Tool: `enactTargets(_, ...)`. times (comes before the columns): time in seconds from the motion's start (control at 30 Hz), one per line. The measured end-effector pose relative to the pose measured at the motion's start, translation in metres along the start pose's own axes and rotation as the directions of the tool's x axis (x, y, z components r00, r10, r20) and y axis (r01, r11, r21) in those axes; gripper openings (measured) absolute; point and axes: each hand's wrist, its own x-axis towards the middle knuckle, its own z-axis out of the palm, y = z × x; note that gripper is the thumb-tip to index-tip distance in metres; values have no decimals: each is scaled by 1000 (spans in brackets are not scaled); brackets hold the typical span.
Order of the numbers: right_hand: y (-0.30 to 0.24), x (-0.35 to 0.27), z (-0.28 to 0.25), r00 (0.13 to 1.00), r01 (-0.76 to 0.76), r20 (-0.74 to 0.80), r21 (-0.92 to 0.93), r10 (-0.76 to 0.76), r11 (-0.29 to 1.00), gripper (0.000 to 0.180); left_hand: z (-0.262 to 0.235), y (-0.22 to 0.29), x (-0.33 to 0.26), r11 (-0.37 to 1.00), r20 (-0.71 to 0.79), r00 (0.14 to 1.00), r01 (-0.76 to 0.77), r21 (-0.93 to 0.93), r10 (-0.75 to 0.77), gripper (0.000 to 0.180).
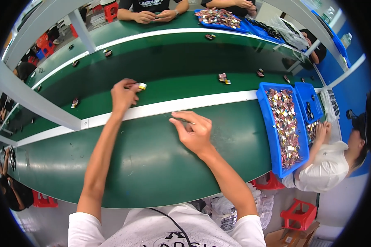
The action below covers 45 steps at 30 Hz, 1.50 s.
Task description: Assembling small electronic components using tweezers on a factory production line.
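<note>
Over the green conveyor belt, my left hand (123, 98) pinches a small electronic part (142, 86) with a white and yellow face. Its fingertips reach past the white rail (173, 106) while the forearm crosses above it. My right hand (197, 131) hovers over the green worktop (152, 164) on the near side of the rail. Thumb and forefinger there are curled toward each other; a thin dark sliver shows between the fingers, too small to name. Nearest on the belt to the right lies a pink and white part (224, 78).
A blue tray (263, 119) heaped with small parts stands right, beside a smaller blue tray (303, 88). A co-worker in white (325, 164) sits beyond it. Small parts are spread along the belt, including one dark part (107, 53). A white frame post (41, 101) slants at left.
</note>
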Motion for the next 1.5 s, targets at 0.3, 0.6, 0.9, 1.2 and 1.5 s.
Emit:
enactTargets(0.3,14,-9,6,995,104,-8,14,-104,994,13,6,36,48,549,45,918,-274,790,393,22)
enactTargets(0.6,8,-8,9,992,123,16,35,-124,992,14,211,95,57,718,554,642,-687,111,529,37)
enactTargets(0.9,13,-7,2,993,118,30,6,-118,993,15,259,113,47,799,664,727,-499,337,175,19)
enactTargets(1.2,3,-8,2,995,93,40,35,-94,995,16,180,110,38,965,692,718,-229,124,82,20)
enactTargets(1.5,7,-11,7,964,-263,45,245,261,933,51,47,44,-46,985,355,935,35,-171,29,17)
